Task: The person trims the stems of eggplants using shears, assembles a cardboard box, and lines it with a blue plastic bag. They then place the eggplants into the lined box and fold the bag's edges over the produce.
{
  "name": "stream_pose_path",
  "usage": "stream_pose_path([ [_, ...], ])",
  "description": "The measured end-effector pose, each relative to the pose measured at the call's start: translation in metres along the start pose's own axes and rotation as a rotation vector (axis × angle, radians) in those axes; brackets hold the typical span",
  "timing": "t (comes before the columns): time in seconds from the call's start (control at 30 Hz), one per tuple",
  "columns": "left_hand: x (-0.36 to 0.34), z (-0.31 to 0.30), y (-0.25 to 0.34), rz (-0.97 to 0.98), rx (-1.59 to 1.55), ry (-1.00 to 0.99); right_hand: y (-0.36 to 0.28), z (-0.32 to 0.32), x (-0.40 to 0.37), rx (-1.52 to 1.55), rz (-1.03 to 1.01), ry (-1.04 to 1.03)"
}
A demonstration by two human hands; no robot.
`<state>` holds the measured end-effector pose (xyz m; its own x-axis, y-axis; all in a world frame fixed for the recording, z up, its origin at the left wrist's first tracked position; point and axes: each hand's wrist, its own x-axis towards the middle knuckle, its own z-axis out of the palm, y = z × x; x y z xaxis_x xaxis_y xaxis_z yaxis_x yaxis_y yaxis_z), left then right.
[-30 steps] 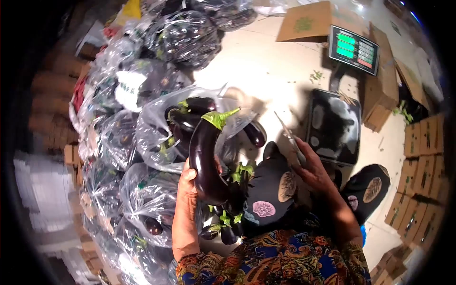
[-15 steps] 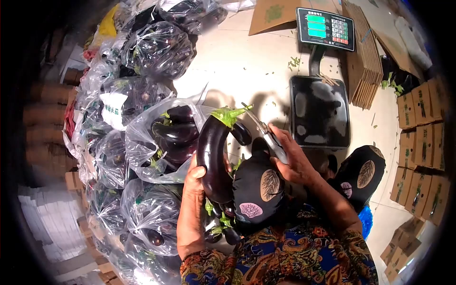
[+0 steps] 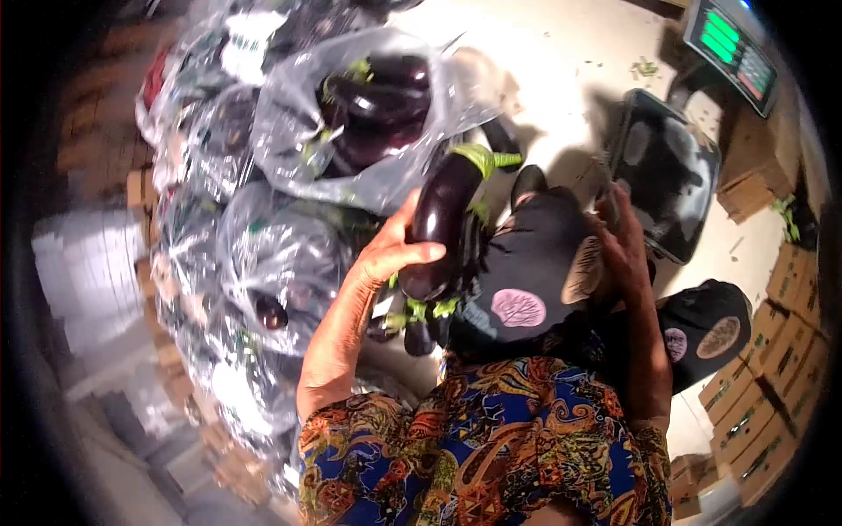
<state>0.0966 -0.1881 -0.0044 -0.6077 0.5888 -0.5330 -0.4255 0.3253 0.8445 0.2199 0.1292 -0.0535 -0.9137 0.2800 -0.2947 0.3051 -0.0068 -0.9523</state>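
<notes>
My left hand (image 3: 394, 252) is wrapped round a large dark purple eggplant (image 3: 441, 203), held upright with its green cap and stem (image 3: 491, 159) pointing up and right. Over on the right, beside my knee, my right hand (image 3: 624, 235) is closed on slim metal pruning shears (image 3: 607, 180); they are blurred and apart from the eggplant. An open clear plastic bag (image 3: 285, 118) holding several eggplants (image 3: 383, 98) lies just beyond my left hand. More eggplants (image 3: 419, 336) with green caps lie below the held one, partly hidden.
Filled plastic bags (image 3: 282, 263) pile up along the left. A black-topped scale (image 3: 662, 171) with a lit green display (image 3: 719, 37) stands at the upper right. Cardboard boxes (image 3: 745, 403) are stacked at the lower right. Green trimmings (image 3: 645, 67) lie on the pale floor.
The view has turned and shifted. My right hand and the shears have moved away from the eggplant's stem to the right. My left hand keeps its hold on the eggplant.
</notes>
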Motion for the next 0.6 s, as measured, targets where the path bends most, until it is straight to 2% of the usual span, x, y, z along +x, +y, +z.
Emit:
stream_pose_path([
  [0.07, -0.031, -0.001, -0.036, -0.062, 0.053, 0.086, 0.016, -0.005, -0.002, 0.038, 0.022, -0.031],
  [0.13, -0.071, -0.004, -0.074, -0.221, 0.102, 0.075, 0.036, -0.011, -0.002, -0.005, 0.006, -0.040],
  [0.2, -0.106, 0.003, -0.099, -0.306, 0.005, 0.098, 0.043, -0.010, -0.003, 0.008, -0.052, -0.054],
  [0.23, -0.113, 0.007, -0.099, -0.248, 0.137, 0.120, 0.042, -0.008, -0.004, 0.045, -0.103, -0.069],
  [0.27, -0.118, 0.007, -0.099, -0.302, 0.404, 0.147, 0.042, -0.007, -0.004, 0.058, -0.124, -0.090],
  [0.33, -0.122, 0.005, -0.097, -0.382, 0.460, 0.110, 0.041, -0.005, -0.003, 0.068, -0.144, -0.130],
  [0.37, -0.134, -0.008, -0.132, -0.191, 0.253, 0.163, 0.041, -0.002, -0.001, 0.065, -0.141, -0.144],
  [0.4, -0.131, -0.003, -0.095, -0.274, 0.177, 0.170, 0.039, 0.000, 0.000, 0.114, -0.071, -0.155],
  [0.47, -0.139, -0.017, -0.100, -0.358, 0.334, 0.282, 0.032, 0.002, 0.004, 0.265, 0.140, -0.157],
  [0.5, -0.138, -0.013, -0.075, -0.348, 0.136, 0.282, 0.029, 0.003, 0.007, 0.367, 0.283, -0.153],
  [0.57, -0.142, -0.009, -0.072, -0.301, -0.009, 0.268, 0.029, 0.004, 0.007, 0.355, 0.371, -0.166],
  [0.6, -0.147, -0.001, -0.081, -0.257, -0.105, 0.265, 0.032, 0.002, 0.005, 0.243, 0.315, -0.185],
])
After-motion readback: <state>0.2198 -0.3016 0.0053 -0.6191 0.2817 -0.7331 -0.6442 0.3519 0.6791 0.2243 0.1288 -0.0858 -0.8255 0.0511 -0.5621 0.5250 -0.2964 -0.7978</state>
